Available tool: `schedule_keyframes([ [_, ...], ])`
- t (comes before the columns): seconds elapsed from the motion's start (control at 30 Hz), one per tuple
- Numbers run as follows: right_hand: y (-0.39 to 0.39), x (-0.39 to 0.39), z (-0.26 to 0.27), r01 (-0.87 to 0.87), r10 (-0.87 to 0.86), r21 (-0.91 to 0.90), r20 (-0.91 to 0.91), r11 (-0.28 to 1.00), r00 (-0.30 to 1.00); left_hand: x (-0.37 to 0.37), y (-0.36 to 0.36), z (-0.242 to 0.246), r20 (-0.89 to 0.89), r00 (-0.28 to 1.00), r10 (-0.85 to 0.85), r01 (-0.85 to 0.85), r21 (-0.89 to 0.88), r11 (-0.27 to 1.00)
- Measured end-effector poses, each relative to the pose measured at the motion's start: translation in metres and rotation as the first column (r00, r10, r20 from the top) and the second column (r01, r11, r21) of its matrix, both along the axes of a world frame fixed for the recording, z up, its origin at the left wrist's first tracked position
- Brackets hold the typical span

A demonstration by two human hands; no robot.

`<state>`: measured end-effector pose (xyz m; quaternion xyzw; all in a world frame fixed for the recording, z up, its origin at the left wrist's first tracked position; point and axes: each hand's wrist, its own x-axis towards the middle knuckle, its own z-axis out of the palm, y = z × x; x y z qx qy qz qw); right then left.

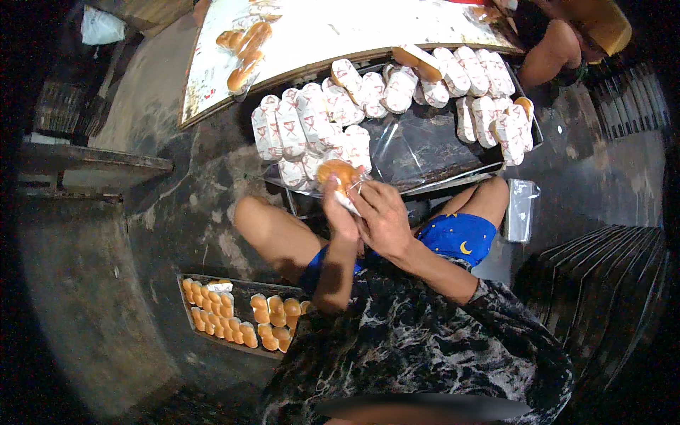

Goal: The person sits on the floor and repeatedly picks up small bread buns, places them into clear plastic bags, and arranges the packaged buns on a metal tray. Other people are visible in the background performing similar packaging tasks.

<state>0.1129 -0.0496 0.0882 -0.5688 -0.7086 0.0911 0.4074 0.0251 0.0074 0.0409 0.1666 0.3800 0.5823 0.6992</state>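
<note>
Between my two hands is a golden bread bun [338,174] in a clear plastic bag. My left hand [340,210] is on the bag's left side, its thumb against the bun. My right hand [383,215] pinches the bag at its right side, near a thin pale strip. Right beyond them, many buns in printed white paper [313,114] lie in rows in a dark metal tray [451,183]. Clear plastic film [390,141] is spread near the tray's middle. One bun pair [417,61] at the tray's far edge shows its brown top.
Bagged buns [249,50] lie on a white board [319,26] beyond the tray. A second tray [234,345] of buns is at lower left. A stack of clear bags [519,210] is beside my right knee. Dark trays [595,281] stand at right. Another person's knee [552,53] is at upper right.
</note>
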Motion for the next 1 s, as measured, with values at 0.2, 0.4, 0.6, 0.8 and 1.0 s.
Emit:
schedule_keyframes([
  [0.2, -0.001, 0.003, -0.029, 0.094, -0.053, 0.122, -0.308, 0.988, 0.95, -0.003, -0.008, 0.0, 0.146, 0.987, -0.072, 0.09, -0.12, 0.989],
  [0.4, 0.006, 0.012, -0.019, 0.318, -0.389, -0.304, -0.212, 0.898, 0.896, 0.023, -0.058, -0.006, 0.212, 0.973, -0.086, 0.137, -0.24, 0.961],
  [0.6, 0.067, 0.08, 0.003, 0.316, -0.31, -0.239, 0.06, 0.918, 0.949, 0.033, -0.038, -0.024, -0.233, 0.755, -0.613, 0.625, -0.031, 0.78],
  [0.8, 0.113, 0.042, 0.056, 0.067, -0.066, 0.04, -0.024, 0.997, 0.998, 0.057, -0.011, -0.159, -0.902, -0.321, 0.29, 0.876, -0.166, 0.453],
  [1.0, -0.028, 0.07, -0.118, -0.228, -0.014, -0.799, -0.283, 0.557, 0.959, 0.011, 0.016, -0.098, -0.987, -0.115, -0.108, 0.878, -0.152, 0.454],
])
